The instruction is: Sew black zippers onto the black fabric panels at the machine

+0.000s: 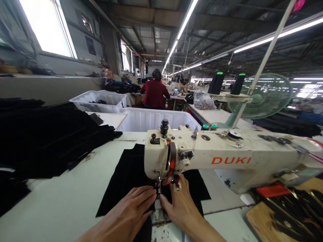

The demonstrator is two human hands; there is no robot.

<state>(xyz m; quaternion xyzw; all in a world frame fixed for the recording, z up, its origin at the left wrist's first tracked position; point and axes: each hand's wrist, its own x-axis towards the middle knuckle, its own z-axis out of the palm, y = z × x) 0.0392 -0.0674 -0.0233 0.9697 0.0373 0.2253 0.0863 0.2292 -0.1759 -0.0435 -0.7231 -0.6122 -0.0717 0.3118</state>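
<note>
My left hand [131,210] lies flat, fingers stretched out, on a piece of black fabric [126,178] just left of the needle [158,188] of a cream DUKI sewing machine [227,159]. My right hand [180,203] rests on the same fabric right of the needle, its fingers reaching up under the machine head by the presser foot. The fabric runs under the machine head and spreads across the pale table [63,198].
A big heap of black fabric pieces [47,137] covers the table's left. White plastic bins [151,119] stand behind the machine. A green fan [264,95] and thread cones [217,83] stand at right. A person in red [154,92] sits ahead, back turned. A wooden board [264,222] lies at lower right.
</note>
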